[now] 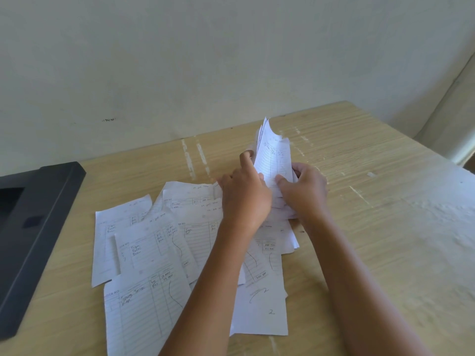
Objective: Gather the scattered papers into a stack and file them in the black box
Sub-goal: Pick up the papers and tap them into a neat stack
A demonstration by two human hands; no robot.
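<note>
We see both bare hands raised over a light wood-grain tabletop (372, 227), sharing one small sheaf of white ruled receipt slips (273, 160) that stands nearly upright, its torn top edges fanned toward the pale wall (180, 60). The right hand (304, 187) pinches the sheaf's lower right side — thumb on the face turned to us, fingers wrapped behind. The left hand (244, 194) closes on the sheaf's left edge, its fingertips curled round the back, so both hands are clamped on the same bundle.

Below and to the left of the hands lie the remaining scattered white handwritten forms (154, 250), overlapping one another flat on the table; a blank-faced sheet (262, 312) with a pencilled "2" lies nearest us, under the forearms.

The black plastic filing box (38, 227) sits at the table's left edge, well apart from the held sheaf and near — not touching — the leftmost loose form. We cannot tell what it holds.
</note>
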